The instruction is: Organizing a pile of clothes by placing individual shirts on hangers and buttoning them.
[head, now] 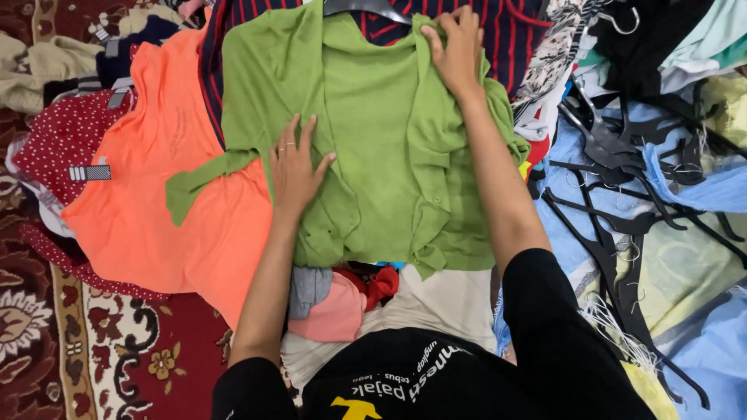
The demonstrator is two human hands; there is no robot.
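A green garment (373, 132) lies spread on a heap of clothes in front of me. My left hand (296, 167) rests flat on its left side, fingers apart, a ring on one finger. At the garment's upper right, my right hand (455, 47) pinches a fold of the green cloth near the shoulder. A dark hanger (366, 8) pokes out at the garment's neck. Under it lie an orange garment (156, 187) on the left and a navy garment with red stripes (513, 31) at the top.
A pile of black hangers (622, 187) lies on blue and yellow cloth at the right. Red dotted cloth (62, 140) and other clothes are heaped at the left on a dark red patterned carpet (93, 350). Small folded pink and grey pieces (334, 299) sit near my lap.
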